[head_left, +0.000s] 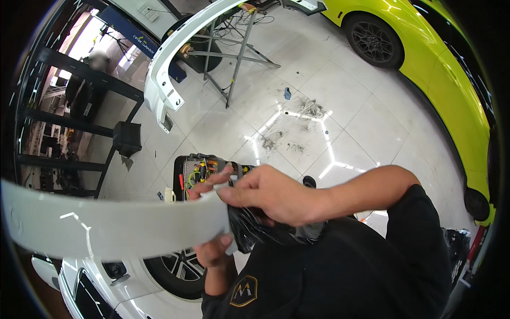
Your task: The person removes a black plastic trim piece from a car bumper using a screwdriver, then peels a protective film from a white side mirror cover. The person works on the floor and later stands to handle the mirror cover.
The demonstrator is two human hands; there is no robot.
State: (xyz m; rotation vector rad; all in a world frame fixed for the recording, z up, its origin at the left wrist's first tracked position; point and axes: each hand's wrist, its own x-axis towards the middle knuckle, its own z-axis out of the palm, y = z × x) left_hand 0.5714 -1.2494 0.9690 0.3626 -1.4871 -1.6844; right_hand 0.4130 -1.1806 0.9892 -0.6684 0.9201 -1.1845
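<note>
A long, curved white car trim panel (117, 226) runs from the left edge to the middle of the head view. My left hand (212, 251) grips its right end from behind; the palm is hidden by the panel, with some fingers showing above its upper edge and a digit below. At that same end, my right hand (279, 194) has its thumb and fingers pinched together at the panel's edge. Crumpled black plastic film (248, 226) hangs just under the right hand, against the panel end. Whether the right fingers grip the film or the panel edge is unclear.
A tool case (199, 169) lies on the floor beyond my hands. Farther off, another white bumper part (159, 69) rests on a folding stand (241, 58). A yellow-green car (430, 64) stands at right, a white car (130, 290) at lower left, black shelving (69, 165) at left.
</note>
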